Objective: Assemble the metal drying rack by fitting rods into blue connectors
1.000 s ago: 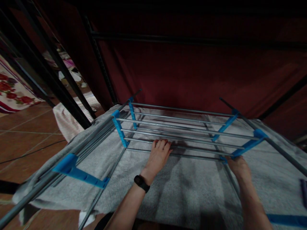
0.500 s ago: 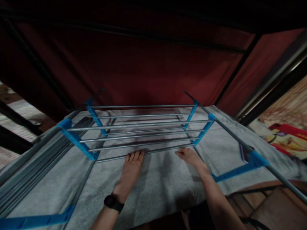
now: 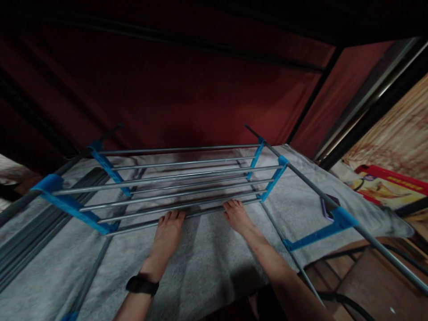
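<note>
Both hands slid closer together since earlier frames, view swung right. Left hand [image 3: 168, 232] flat, fingers spread, palm down on grey towel [image 3: 207, 267], gripping nothing. Right hand [image 3: 236, 216] same deal, open, pressing towel just beside it. Towel lies spread under drying rack [image 3: 180, 187], fingertips at nearest rail.

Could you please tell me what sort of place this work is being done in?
Probably a home laundry or drying corner. A folding drying rack with blue joints carries a grey towel, on which the left hand and right hand lie flat; dark red fabric hangs behind.
</note>
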`<action>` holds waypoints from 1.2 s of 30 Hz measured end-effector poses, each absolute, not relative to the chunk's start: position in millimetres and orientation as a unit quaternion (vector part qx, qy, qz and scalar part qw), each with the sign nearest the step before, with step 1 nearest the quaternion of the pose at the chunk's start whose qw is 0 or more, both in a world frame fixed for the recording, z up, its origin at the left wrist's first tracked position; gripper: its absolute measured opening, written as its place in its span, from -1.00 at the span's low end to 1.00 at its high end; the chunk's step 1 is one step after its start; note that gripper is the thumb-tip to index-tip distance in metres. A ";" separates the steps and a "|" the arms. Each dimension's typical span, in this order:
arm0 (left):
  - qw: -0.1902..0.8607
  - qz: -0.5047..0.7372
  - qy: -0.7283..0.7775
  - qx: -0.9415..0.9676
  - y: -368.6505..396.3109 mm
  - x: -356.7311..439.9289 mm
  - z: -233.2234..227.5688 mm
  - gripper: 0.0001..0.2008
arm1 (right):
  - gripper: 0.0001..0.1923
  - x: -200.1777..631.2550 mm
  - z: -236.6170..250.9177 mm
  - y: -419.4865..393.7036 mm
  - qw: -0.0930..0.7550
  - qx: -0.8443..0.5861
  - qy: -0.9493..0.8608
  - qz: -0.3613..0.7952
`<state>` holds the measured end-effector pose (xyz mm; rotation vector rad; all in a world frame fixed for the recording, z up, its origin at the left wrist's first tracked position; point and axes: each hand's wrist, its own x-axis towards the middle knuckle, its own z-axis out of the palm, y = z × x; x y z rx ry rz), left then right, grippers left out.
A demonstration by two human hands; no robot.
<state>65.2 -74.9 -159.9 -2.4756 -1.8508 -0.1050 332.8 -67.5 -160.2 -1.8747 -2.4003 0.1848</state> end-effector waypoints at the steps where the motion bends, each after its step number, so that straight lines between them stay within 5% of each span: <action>1: 0.020 -0.038 -0.595 -0.802 -73.9 63.8 -158.9 -0.57 | -0.73 331.8 -161.2 -65.3 0.043 -0.604 -0.793 0.064; 9: -0.006 -0.066 -0.580 -0.812 -76.2 60.2 -151.4 -0.69 | -0.75 331.8 -175.1 -56.1 0.072 -0.558 -0.824 0.069; 36: -0.088 -0.120 -0.564 -0.812 -69.8 61.8 -165.4 -0.63 | -0.71 344.8 -202.9 -46.7 0.122 -0.509 -0.851 0.030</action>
